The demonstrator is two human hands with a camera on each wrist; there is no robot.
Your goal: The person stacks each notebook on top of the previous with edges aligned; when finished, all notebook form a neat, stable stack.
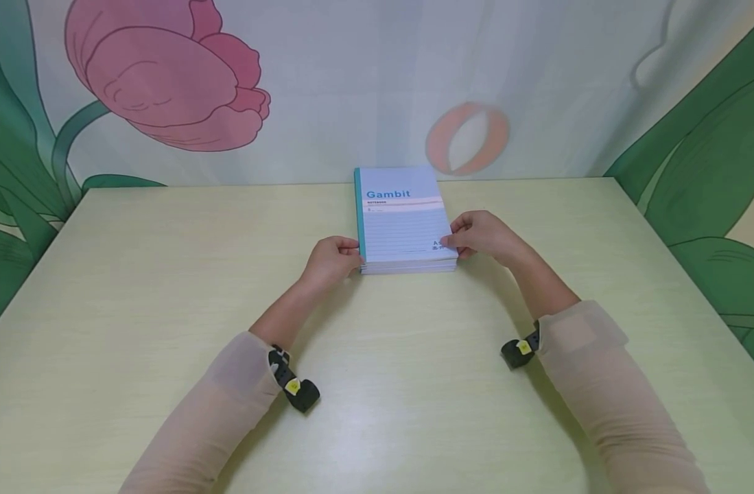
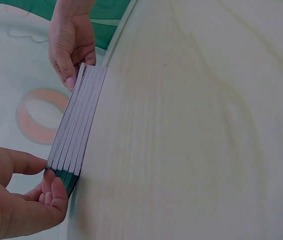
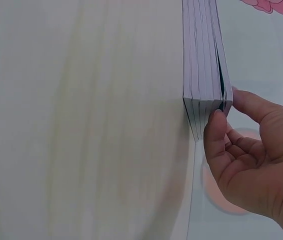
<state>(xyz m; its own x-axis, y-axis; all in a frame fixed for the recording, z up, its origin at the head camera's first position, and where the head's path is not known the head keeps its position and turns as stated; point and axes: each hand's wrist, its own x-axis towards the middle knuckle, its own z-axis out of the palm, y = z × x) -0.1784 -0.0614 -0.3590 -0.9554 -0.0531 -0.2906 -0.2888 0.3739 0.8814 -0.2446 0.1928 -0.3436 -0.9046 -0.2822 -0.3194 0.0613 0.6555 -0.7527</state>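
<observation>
A stack of several notebooks (image 1: 409, 268) lies squared up on the table near its far edge. The top notebook (image 1: 401, 230) has a pale blue cover reading "Gambit" and a teal spine on the left. My left hand (image 1: 332, 261) pinches the top notebook at its near spine corner, fingertips against the teal spines (image 2: 66, 177). At the opposite side my right hand (image 1: 484, 237) pinches the top notebook's near right corner, thumb on the cover and index finger at the page edge. A thin gap opens under that notebook at this corner, seen in the right wrist view.
The light wooden table (image 1: 167, 288) reaches back to a pale curtain (image 1: 327, 89) printed with a pink flower (image 1: 167, 82) and green leaves. Both forearms wear rolled beige sleeves (image 1: 599, 363) and black wrist cameras (image 1: 304, 396).
</observation>
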